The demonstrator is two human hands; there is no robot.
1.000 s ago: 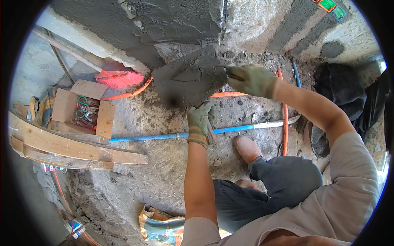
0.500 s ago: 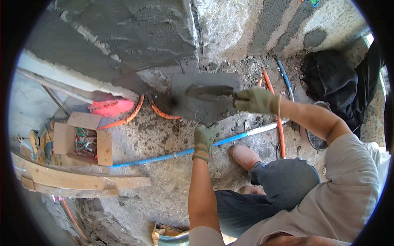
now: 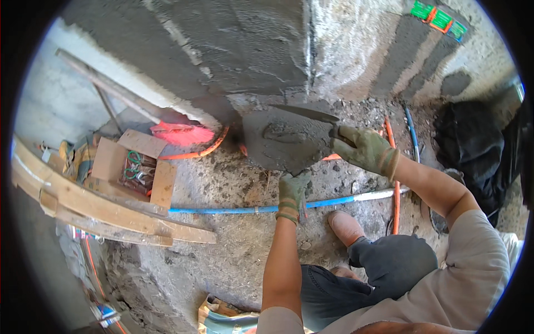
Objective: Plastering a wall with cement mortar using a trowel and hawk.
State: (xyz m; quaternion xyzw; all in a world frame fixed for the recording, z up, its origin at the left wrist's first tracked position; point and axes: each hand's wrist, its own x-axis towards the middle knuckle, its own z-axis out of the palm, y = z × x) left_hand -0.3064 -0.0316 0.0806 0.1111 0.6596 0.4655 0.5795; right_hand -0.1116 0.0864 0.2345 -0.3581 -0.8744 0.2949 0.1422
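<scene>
My left hand [image 3: 295, 190], in a green glove, is closed under the near edge of a plasterer's hawk [image 3: 257, 138], a flat board coated in grey. A heap of wet grey mortar [image 3: 289, 134] is spread over its top. In my right hand [image 3: 364, 149], gloved too, is a trowel [image 3: 308, 114]. Its blade is tilted, nearly on edge, along the far side of the hawk. My right fingers wrap round its handle, which they mostly hide. Behind the hawk stands a wall [image 3: 245, 50] with fresh grey mortar on its left part.
A blue pipe [image 3: 222, 211] crosses the rubble-strewn floor in front of me. Orange pipe [image 3: 396, 206] lies at the right, near black cloth [image 3: 470, 136]. On the left are a pink broom [image 3: 181, 135], an open cardboard box [image 3: 162, 183] and wooden planks [image 3: 111, 206].
The trowel blade has gone from lying flatter over the mortar to tilted at the hawk's far edge. My view has shifted, with more of the right wall showing.
</scene>
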